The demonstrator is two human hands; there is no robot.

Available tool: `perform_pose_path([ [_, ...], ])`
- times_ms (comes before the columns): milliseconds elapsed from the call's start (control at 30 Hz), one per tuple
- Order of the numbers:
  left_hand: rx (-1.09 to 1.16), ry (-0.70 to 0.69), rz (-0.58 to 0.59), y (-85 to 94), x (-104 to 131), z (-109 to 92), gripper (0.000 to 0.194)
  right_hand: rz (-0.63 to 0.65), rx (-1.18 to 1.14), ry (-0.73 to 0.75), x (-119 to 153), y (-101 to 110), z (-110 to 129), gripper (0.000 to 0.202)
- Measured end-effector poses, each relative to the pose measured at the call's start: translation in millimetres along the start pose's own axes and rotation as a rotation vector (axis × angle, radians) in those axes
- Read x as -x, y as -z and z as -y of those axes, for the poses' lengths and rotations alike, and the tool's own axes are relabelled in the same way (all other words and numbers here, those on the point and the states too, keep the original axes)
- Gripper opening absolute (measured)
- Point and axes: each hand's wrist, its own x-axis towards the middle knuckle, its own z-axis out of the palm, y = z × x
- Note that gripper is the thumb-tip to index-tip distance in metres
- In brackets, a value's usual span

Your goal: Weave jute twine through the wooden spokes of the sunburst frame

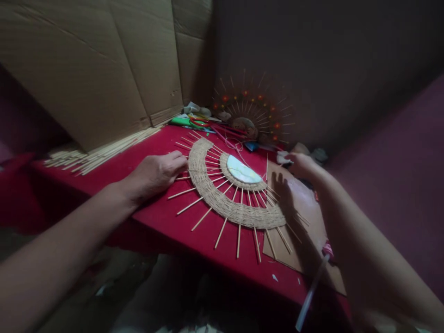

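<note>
Red cloth covers the worktop (157, 215), with a creased cardboard panel (86, 60) rising at the back left and a dim wall (312, 60) behind. Near the middle lies the woven fan (225, 208), a half-round of thin sticks with a braided band and a pale centre (243, 170); its right end overlaps a brown board (287, 256). At its left outer edge the left hand (166, 169) is bunched narrow and seems to pinch the rim or a stick there. Over the board's far end hovers the right hand (302, 162), blurred; something white shows at its fingertips, but whether they grip it I cannot tell. Loose sticks (107, 150) lie to the left, and a flowered fan (260, 98) stands at the back above a clutter of small things

What could go wrong, as I judge it: a hard pull from the left could skew the band or slide the fan, since only one side appears held; the bare stick tips might snap if an arm leans on them; a loose thread (239, 147) could snag. As for heading, the fan's straight side faces back right, its curve bulges toward the near left, and its long axis runs from far left to near right
</note>
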Motion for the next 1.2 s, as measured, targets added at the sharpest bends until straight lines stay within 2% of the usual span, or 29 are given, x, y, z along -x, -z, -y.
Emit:
perform_pose_path([
  [67, 0.002, 0.003, 0.002, -0.1, 0, -1, 0.024, 0.011, 0.058, 0.023, 13, -5, 7, 0.033],
  [133, 0.001, -0.001, -0.004, 0.0, 0, -1, 0.025, -0.055, 0.107, 0.067, 28, -7, 25, 0.042],
  [233, 0.014, -0.009, -0.008, 0.0, 1, -2, 0.023, -0.078, 0.076, 0.206, 57, -11, 69, 0.031],
  [267, 0.026, -0.006, -0.009, 0.0, 1, -2, 0.022, -0.042, 0.038, 0.268, 68, -13, 85, 0.028],
  [367, 0.080, 0.040, -0.014, -0.3, 1, -3, 0.021, 0.198, -0.182, 0.503, 96, -27, 129, 0.021],
  [433, 0.134, 0.082, -0.022, -0.6, 0, -3, 0.020, 0.284, -0.283, 0.576, 107, -39, 149, 0.023],
  [500, 0.206, 0.114, -0.033, -1.2, 0, -2, 0.018, 0.314, -0.349, 0.621, 110, -52, 161, 0.025],
  [600, 0.280, 0.134, -0.051, -2.1, -1, 0, 0.016, 0.286, -0.323, 0.677, 104, -69, 173, 0.027],
  [767, 0.262, 0.143, -0.104, -1.8, -1, 0, 0.018, 0.256, -0.178, 0.770, 101, -86, 183, 0.028],
  [933, 0.310, 0.193, -0.100, -0.8, -2, -1, 0.019, 0.234, -0.059, 0.851, 105, -88, 185, 0.030],
  [1200, 0.473, 0.308, -0.016, 9.7, 6, -3, 0.017, 0.327, -0.074, 0.841, 96, -84, 187, 0.022],
])
